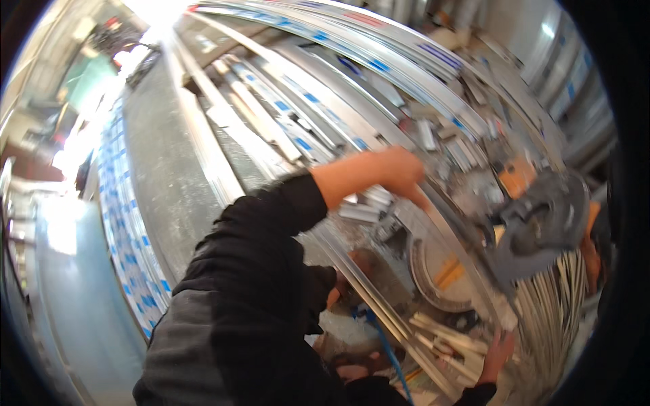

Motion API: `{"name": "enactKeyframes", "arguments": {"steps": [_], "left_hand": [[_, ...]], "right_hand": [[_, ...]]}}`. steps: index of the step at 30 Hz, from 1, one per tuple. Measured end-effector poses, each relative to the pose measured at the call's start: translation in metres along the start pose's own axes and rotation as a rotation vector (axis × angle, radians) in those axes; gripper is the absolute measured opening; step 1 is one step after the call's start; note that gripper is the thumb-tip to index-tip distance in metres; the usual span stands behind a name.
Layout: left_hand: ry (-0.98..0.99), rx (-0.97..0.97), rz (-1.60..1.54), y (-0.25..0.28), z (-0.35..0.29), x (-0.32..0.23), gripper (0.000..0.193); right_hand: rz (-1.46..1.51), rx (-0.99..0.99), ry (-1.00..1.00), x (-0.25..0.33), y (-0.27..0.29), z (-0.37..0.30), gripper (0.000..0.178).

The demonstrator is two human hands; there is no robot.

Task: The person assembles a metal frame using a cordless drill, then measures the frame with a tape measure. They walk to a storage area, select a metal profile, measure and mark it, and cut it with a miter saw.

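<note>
My left hand (404,170) reaches across to the right and is closed around the far end of a pale, straight metal profile (466,260). At its near end, my right hand (497,353) grips the same profile with the fingers. The piece lies across the round turntable (418,276) of a mitre saw. To its right is the saw's dark head (544,220). Motion blur softens both hands, and the fingers of the left are partly hidden.
Long metal profiles (325,101) with blue markings lie to the far side. Offcuts (464,152) are scattered beyond the saw. Thin strips (552,294) are bundled at the right. A blue hose (389,348) runs near me, beside long bars (369,298). Wrapped profiles (125,223) stretch along the left.
</note>
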State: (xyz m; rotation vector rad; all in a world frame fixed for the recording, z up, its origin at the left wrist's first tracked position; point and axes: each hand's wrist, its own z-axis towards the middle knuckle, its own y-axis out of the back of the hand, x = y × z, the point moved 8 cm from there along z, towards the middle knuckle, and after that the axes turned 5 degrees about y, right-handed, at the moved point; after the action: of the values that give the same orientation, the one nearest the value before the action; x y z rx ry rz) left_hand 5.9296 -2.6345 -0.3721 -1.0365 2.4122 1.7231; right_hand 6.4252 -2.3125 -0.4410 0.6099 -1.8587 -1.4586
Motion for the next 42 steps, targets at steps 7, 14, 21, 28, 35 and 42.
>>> {"name": "enactKeyframes", "arguments": {"steps": [7, 14, 21, 28, 35, 42], "left_hand": [[0.109, 0.017, 0.073, -0.064, 0.059, 0.080, 0.074], [0.168, -0.045, 0.112, -0.088, 0.105, 0.066, 0.067], [0.209, -0.008, 0.074, -0.103, 0.116, 0.060, 0.074], [0.192, -0.035, 0.061, -0.099, 0.114, 0.051, 0.084], [0.246, -0.029, 0.090, -0.100, 0.111, 0.055, 0.075], [0.237, -0.028, 0.032, -0.098, 0.106, 0.050, 0.071]], "right_hand": [[0.029, -0.082, 0.200, 0.059, -0.017, 0.060, 0.039], [-0.046, -0.304, 0.092, 0.048, -0.007, 0.059, 0.041], [0.293, -0.804, -0.218, -0.004, 0.137, 0.039, 0.039], [0.271, -0.791, 0.444, 0.179, 0.300, 0.110, 0.047], [-0.161, -0.323, 0.380, 0.232, 0.275, 0.139, 0.061], [0.121, 0.178, 0.156, 0.239, 0.188, 0.039, 0.060]]}}
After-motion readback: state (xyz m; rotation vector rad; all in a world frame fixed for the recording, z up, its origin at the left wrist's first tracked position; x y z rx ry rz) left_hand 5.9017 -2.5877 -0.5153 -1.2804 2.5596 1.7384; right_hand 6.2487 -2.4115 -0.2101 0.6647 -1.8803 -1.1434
